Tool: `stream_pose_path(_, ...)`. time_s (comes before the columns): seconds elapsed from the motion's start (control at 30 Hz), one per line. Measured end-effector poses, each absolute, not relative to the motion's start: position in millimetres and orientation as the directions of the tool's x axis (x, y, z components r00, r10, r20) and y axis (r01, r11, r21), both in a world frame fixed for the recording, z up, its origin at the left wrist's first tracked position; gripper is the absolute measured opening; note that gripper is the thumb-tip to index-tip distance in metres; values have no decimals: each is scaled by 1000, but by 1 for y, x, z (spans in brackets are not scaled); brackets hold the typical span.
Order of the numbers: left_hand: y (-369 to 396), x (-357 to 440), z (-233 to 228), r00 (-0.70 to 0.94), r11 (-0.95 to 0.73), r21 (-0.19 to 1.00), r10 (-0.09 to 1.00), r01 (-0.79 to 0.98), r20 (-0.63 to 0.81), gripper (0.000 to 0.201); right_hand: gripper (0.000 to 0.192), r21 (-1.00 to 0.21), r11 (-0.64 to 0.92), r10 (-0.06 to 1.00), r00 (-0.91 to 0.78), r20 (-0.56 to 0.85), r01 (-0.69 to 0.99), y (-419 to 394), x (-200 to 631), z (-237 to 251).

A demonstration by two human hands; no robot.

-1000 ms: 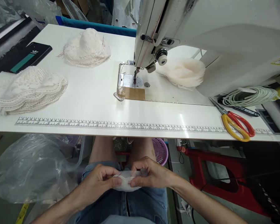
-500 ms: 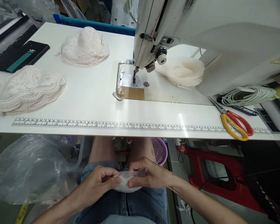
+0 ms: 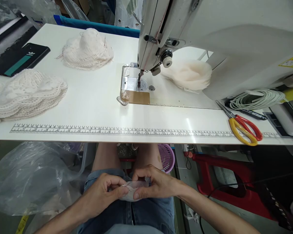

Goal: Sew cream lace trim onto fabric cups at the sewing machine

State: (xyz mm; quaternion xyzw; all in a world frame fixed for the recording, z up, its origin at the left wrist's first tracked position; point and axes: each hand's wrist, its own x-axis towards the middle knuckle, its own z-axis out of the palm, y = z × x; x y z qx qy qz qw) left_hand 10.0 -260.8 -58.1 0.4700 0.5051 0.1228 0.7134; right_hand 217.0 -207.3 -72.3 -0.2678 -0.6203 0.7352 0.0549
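Over my lap, below the table edge, both hands pinch a small piece of sheer white fabric (image 3: 130, 195) with a lacy edge along its middle. My left hand (image 3: 109, 190) grips its left side between thumb and fingers. My right hand (image 3: 152, 182) holds the right side, thumb in front and fingers behind. Parts of the fabric are hidden by the fingers. On the table ahead stands a sewing machine (image 3: 151, 35), its presser foot (image 3: 139, 79) above the needle plate. Round cream fabric pieces (image 3: 191, 76) are stacked under its arm.
White lace pieces (image 3: 29, 94) lie at the table's left, with another lace pile (image 3: 88, 50) behind. Scissors (image 3: 244, 128) and a coiled cord (image 3: 257, 99) lie at right. A ruler strip (image 3: 112, 130) runs along the front edge. A plastic bag (image 3: 36, 175) hangs below left; a purple basket (image 3: 166, 157) stands beneath.
My fingers have shifted slightly on the white fabric, which now shows a little less below them. The whole view has moved a touch; the things on the table stay put.
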Motion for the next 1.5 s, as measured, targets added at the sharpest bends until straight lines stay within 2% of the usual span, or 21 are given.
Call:
stream_pose_path(0.1,-261,11,-55,437,486,802,673,348,-597,37,23,-959,-175,452,-847,-281,225,-209,214,-73)
stream_pose_path(0.3,-261,12,-54,413,532,791,675,302,-612,27,25,-937,-280,461,-827,-322,209,-215,215,-78)
stream_pose_path(0.43,-263,15,-59,370,537,782,689,317,-623,30,27,-930,-296,467,-816,-340,218,-217,217,-80)
stream_pose_path(0.7,-260,14,-57,432,558,786,660,266,-614,34,28,-935,-281,436,-839,-324,215,-211,215,-69)
stream_pose_path(1.0,-262,11,-59,469,604,752,601,263,-647,23,36,-945,-256,409,-862,-299,206,-212,214,-77)
stream_pose_path(1.1,-261,10,-61,472,600,759,609,253,-638,28,37,-942,-266,380,-877,-296,203,-211,219,-80)
stream_pose_path(1.2,-260,8,-62,460,578,763,615,289,-640,35,35,-955,-223,367,-890,-269,197,-212,221,-82)
stream_pose_path(1.5,-262,5,-65,404,594,749,633,294,-660,35,27,-964,-23,439,-864,-248,266,-213,216,-76)
